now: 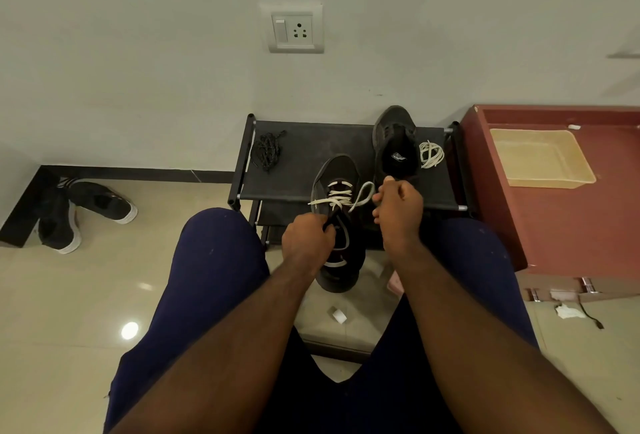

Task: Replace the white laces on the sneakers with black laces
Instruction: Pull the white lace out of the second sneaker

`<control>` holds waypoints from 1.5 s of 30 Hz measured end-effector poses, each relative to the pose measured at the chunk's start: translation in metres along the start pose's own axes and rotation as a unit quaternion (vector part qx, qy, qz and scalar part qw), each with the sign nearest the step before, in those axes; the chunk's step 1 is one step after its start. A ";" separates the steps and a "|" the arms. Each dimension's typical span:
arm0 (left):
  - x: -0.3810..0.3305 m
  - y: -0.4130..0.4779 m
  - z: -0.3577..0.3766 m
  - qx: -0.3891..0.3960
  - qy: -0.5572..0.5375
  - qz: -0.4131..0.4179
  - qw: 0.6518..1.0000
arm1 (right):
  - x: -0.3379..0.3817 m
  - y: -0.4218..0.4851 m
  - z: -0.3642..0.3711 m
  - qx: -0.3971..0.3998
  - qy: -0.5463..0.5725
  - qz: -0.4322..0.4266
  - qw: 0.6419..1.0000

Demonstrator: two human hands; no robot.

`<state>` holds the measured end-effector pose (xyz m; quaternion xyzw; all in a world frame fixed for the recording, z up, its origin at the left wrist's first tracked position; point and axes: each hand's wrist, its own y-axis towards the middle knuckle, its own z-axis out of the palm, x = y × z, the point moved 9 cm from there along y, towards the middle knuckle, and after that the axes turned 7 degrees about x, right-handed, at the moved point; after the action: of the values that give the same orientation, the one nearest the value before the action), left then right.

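Plainly, in the head view, the sneaker (337,226) was gripped at its collar by the left hand (306,241) and a loop of the white lace (341,196) was pinched by the right hand (398,208); the lace would best be drawn out one eyelet at a time. The toe was rested on the rack (301,170), pointed at the wall (138,87); the long axis was run away from the person.

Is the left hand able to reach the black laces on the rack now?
Probably, once it lets go: the left hand grips the sneaker, but nothing lies between it and the black laces.
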<state>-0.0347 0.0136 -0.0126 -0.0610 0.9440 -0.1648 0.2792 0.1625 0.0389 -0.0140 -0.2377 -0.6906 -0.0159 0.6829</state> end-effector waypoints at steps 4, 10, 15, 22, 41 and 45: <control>-0.001 0.000 -0.001 -0.007 0.000 0.000 1.000 | -0.023 0.001 0.023 0.111 -0.190 0.029 0.975; 0.001 -0.002 -0.002 -0.006 0.008 -0.006 1.000 | -0.024 -0.004 0.039 0.150 -0.333 -0.035 0.930; 0.000 -0.002 -0.002 -0.002 0.006 0.001 1.000 | -0.020 0.001 0.039 0.149 -0.320 -0.051 0.934; -0.003 0.000 0.001 0.007 0.007 0.001 1.000 | 0.000 -0.006 0.007 0.007 0.028 0.003 1.000; -0.005 0.000 0.000 0.001 0.014 0.002 1.000 | -0.031 0.006 0.034 0.134 -0.269 -0.017 0.954; -0.004 0.000 0.001 0.003 0.007 0.000 1.000 | -0.027 0.005 0.040 0.159 -0.264 -0.026 0.951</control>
<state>-0.0314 0.0139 -0.0111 -0.0589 0.9455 -0.1684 0.2724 0.1252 0.0485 -0.0440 -0.1038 -0.8454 0.1398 0.5049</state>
